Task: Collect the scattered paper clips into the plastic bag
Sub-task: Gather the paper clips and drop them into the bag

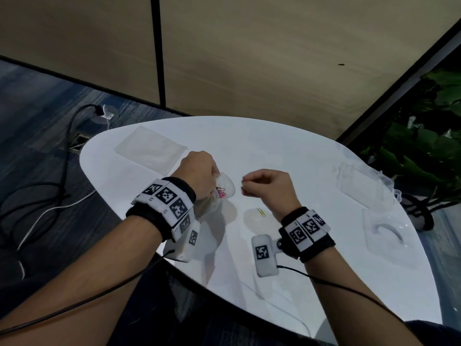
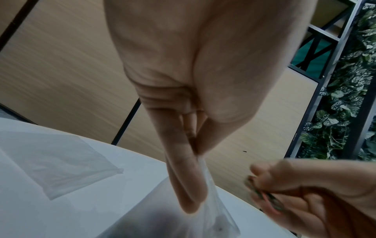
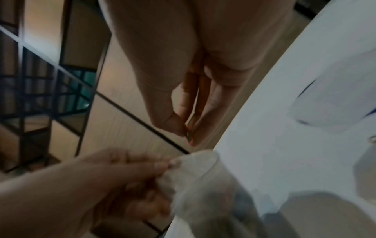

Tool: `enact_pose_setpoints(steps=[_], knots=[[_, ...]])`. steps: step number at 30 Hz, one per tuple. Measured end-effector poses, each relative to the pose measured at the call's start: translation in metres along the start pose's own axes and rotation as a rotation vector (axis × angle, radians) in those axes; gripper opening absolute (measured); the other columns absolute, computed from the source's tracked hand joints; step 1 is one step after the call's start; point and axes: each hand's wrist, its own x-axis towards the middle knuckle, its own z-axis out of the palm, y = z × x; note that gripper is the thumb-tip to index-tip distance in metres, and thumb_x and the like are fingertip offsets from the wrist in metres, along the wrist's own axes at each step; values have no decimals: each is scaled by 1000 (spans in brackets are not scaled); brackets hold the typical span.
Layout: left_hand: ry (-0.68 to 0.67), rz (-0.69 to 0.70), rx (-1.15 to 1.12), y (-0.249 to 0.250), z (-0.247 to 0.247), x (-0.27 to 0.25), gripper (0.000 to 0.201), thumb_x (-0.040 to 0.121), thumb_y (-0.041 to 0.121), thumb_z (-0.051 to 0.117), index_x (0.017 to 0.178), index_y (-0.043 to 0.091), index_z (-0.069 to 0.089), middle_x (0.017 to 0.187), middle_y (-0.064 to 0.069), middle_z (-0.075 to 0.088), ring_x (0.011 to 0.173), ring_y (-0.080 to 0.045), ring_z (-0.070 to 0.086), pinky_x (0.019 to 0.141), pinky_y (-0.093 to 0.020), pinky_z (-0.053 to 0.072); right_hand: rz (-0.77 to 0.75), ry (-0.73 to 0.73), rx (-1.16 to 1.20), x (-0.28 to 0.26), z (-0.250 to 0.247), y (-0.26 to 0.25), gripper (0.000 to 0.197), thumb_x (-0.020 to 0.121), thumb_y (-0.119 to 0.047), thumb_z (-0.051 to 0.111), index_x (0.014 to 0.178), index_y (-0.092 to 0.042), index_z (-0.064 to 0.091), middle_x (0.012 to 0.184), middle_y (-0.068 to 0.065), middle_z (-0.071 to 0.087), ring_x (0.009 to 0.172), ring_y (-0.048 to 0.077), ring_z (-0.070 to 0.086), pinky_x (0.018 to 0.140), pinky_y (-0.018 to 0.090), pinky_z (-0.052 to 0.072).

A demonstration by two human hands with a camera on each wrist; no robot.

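My left hand pinches the rim of a clear plastic bag and holds it up over the white table; the bag hangs below my fingers. Several coloured paper clips lie inside it. My right hand hovers just right of the bag's mouth and pinches a dark green paper clip between thumb and fingers; the same paper clip shows in the left wrist view. One yellow paper clip lies on the table below my right hand.
A flat clear bag lies at the table's far left. More clear plastic packaging and a clear tray sit at the right edge. Cables run over the floor on the left; plants stand to the right.
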Motion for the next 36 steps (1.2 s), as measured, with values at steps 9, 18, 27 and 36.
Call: enact_pose_setpoints(steps=[9,18,27,36], knots=[[-5,14,-41,-1,-3,-1,24,96,8,55,101,11,78,112,-8,73,100,-26,70,94,-33,56,-197,210,-389,15,-1,28,8,76,-13,75,83,-17,78,77,-4,76,72,11,72,78,29,59],[-84,31,-106,-2,-3,0,22,98,9,55,103,11,76,96,-7,75,78,-21,74,82,-37,62,85,175,-695,5,-29,103,11,72,-11,73,75,-22,73,72,-8,72,73,12,68,75,26,57],[-182,70,-148,6,5,0,19,99,10,55,102,11,73,72,1,66,55,-17,72,62,-28,63,15,93,-244,-4,-30,41,16,71,5,72,72,-10,67,68,3,68,65,21,66,64,35,61],[-257,142,-170,15,11,-2,19,99,9,55,104,8,73,77,-7,73,70,-25,77,72,-39,65,-385,-280,-556,-34,-8,9,33,78,-27,79,109,-25,70,92,-11,74,89,0,68,81,17,54]])
